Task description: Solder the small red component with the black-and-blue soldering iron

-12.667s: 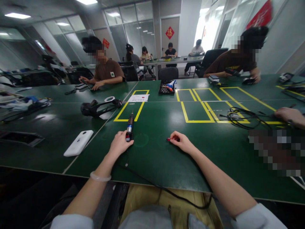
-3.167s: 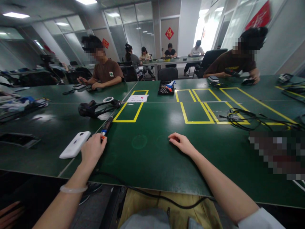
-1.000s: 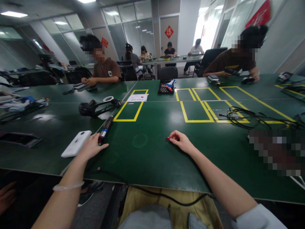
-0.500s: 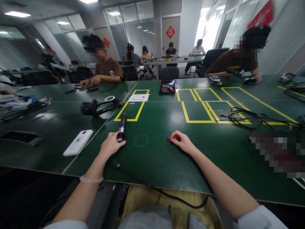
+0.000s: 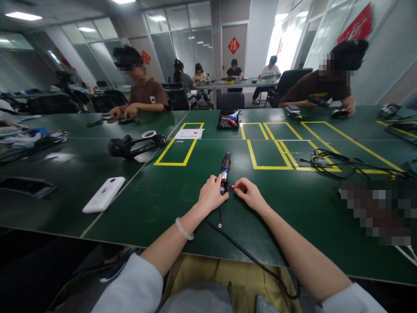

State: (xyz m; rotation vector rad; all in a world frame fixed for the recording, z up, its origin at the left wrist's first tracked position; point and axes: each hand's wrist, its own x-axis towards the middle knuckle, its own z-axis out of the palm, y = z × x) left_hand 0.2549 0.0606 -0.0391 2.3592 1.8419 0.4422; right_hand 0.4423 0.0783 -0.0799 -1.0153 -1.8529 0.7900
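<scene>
My left hand (image 5: 212, 192) is closed around the lower end of a slim, corded power tool (image 5: 225, 167), which has a dark tip, a silver-and-blue middle and bare inner parts. A black cord (image 5: 243, 250) trails from it over the table edge onto my lap. By its start lies a small ring terminal (image 5: 220, 225). My right hand (image 5: 250, 193) pinches a tiny red part (image 5: 232, 187) right beside the tool's lower end; whether the two touch I cannot tell.
A white power bank-like block (image 5: 104, 194) lies to the left, with a black headset-like device (image 5: 125, 147) behind it. Yellow tape outlines (image 5: 273, 168) mark the green table. A black tool tray (image 5: 228, 126) stands ahead; coiled cables (image 5: 329, 161) lie right. Two people sit opposite.
My left hand has carried the power tool to the right, up against the red part. My right hand has stayed nearly in place, still pinching it.
</scene>
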